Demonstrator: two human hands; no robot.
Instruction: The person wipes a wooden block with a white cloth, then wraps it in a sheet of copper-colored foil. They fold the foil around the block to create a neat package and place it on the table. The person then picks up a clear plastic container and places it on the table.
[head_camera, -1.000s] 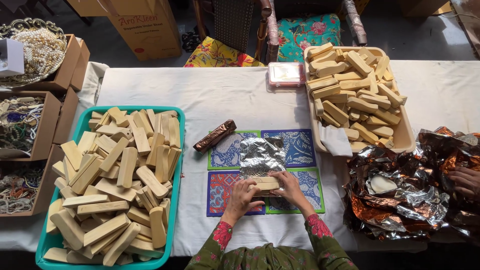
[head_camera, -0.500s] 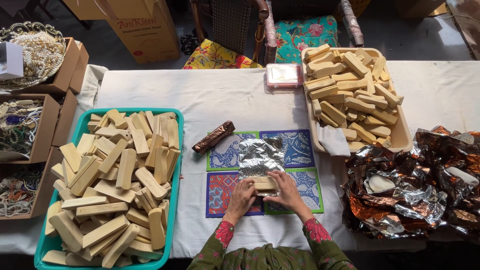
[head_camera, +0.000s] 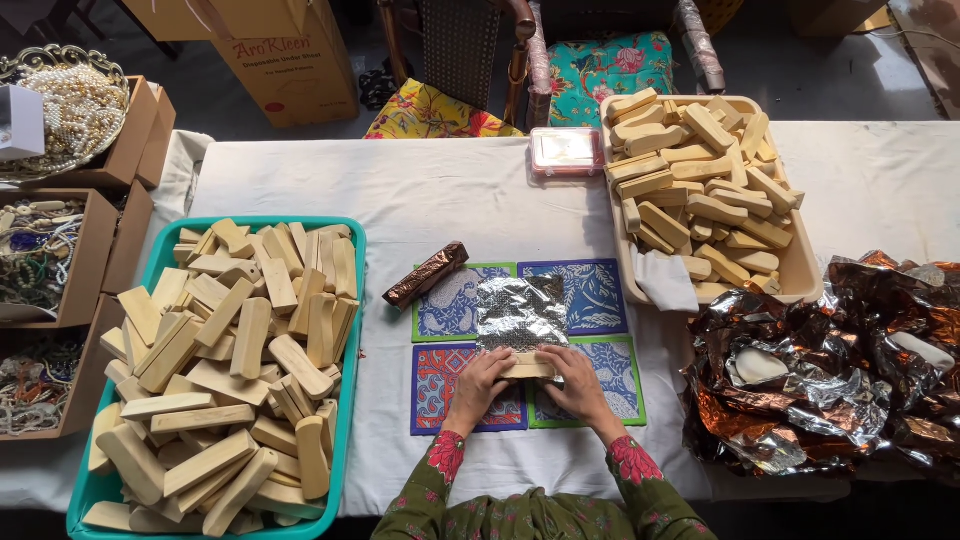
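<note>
Just below the centre of the frame both hands meet on one pale wooden block, which lies with its long axis running left to right across the picture, at the near edge of a crinkled square of silver foil that stretches away from it toward the top of the frame. The left hand closes narrowly on the block's left end and the right hand on its right end, fingers curled over it, so neither is nearer; each holds its own end, and the foil sheet lies directly beyond the fingertips. Under the foil and hands sit four patterned mats in a two-by-two square, on a table covered by a white cloth. One finished bar in dark brown foil lies tilted just left of the silver sheet, apart from the hands. At the left a teal tray holds a heap of similar blocks, too many to count, and at the upper right a cream tray holds another such heap. One small clear box with a pink rim stands beside the cream tray, and a crumpled pile of copper and silver foil fills the lower right.
</note>
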